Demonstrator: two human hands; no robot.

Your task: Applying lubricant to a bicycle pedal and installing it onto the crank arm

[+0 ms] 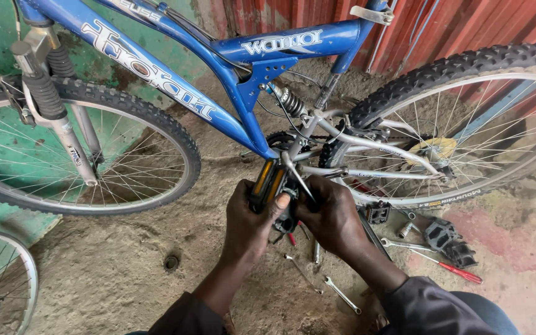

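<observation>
- Nearest, the left hand (249, 220) is gripping the pedal (265, 185), fingers clenched around it.
- The right hand (330, 217) is closing beside it at the crank; what it is grasping, I cannot tell.
- The pedal is sitting under the blue bike (243, 93).
- Wrenches (341, 294) and a screwdriver (457, 270) are lying on the floor (107, 273), right.

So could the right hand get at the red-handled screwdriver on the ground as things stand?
Probably yes: the red-handled screwdriver lies uncovered on the ground to the right of the right hand, nothing on top of it. But that hand is now gripping near the pedal.

Black pedal (267, 183) with orange reflectors, upright at blue bicycle's (231, 74) crank
</observation>
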